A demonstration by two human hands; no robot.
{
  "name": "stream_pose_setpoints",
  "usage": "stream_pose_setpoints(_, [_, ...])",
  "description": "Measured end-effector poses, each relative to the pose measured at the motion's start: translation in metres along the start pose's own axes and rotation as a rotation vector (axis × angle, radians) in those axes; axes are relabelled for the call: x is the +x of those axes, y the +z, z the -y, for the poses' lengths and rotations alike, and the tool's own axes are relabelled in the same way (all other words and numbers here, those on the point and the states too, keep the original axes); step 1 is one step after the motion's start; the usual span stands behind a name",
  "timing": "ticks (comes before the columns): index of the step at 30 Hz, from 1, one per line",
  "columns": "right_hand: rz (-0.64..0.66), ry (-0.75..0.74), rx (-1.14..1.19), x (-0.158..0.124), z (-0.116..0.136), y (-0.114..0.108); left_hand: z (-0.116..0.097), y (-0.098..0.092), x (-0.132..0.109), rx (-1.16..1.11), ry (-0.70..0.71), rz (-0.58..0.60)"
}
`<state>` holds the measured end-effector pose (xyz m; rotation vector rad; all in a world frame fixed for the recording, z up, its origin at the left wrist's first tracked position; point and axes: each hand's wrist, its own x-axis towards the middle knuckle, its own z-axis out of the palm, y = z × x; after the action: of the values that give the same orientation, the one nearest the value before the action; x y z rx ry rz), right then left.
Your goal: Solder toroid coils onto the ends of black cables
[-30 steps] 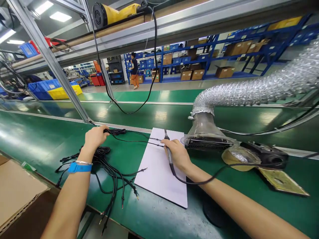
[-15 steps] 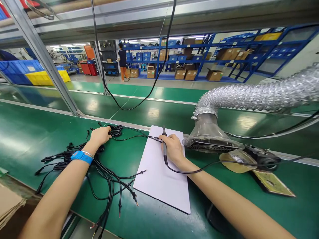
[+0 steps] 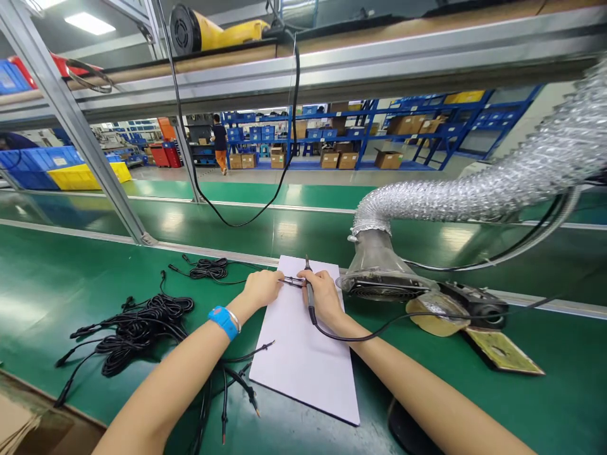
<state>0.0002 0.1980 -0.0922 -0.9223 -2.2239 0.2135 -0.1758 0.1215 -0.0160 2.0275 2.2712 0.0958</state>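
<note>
My right hand [image 3: 325, 296] is closed around a soldering iron [image 3: 310, 296], its tip pointing up and away and its cord trailing right. The same fingers also hold the end of a thin black cable [image 3: 293, 281]. My left hand [image 3: 263, 288] pinches that cable just to the left, over a white board [image 3: 303, 354]. From there the cable runs back to a small coil [image 3: 208, 268] on the green bench. A larger pile of black cables [image 3: 147, 322] lies to the left, partly behind my left forearm; stripped ends [image 3: 251, 392] reach toward the board.
A fume hood [image 3: 379, 272] with a silver flexible duct [image 3: 436, 196] stands right of the board. Beside it are a black device [image 3: 488, 309] and a yellow sponge tray [image 3: 505, 351]. A black cord [image 3: 237, 225] hangs ahead from the metal frame. Beyond, a person [image 3: 219, 145] is near the shelves.
My left hand has moved right, from the small coil to the cable at the board. My right hand still holds the soldering iron. The view has tilted upward.
</note>
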Motion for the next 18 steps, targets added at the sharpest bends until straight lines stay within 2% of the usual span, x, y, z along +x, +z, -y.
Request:
stream_pose_setpoints(3, [-0.016,0.017,-0.036,0.001,0.0,0.0,-0.007,0.006,0.017,-0.013,0.019,0.014])
stream_pose_setpoints(7, [-0.003,0.013,-0.052,0.004,0.002,0.0,-0.001,0.006,0.026,-0.031,0.04,0.032])
stream_pose_setpoints(13, [0.04,-0.006,-0.062,0.014,0.012,-0.006,0.002,0.005,0.025,-0.038,0.038,0.033])
stream_pose_setpoints(18, [0.0,-0.079,-0.082,0.016,0.036,-0.031,-0.001,-0.014,0.016,0.008,0.049,-0.014])
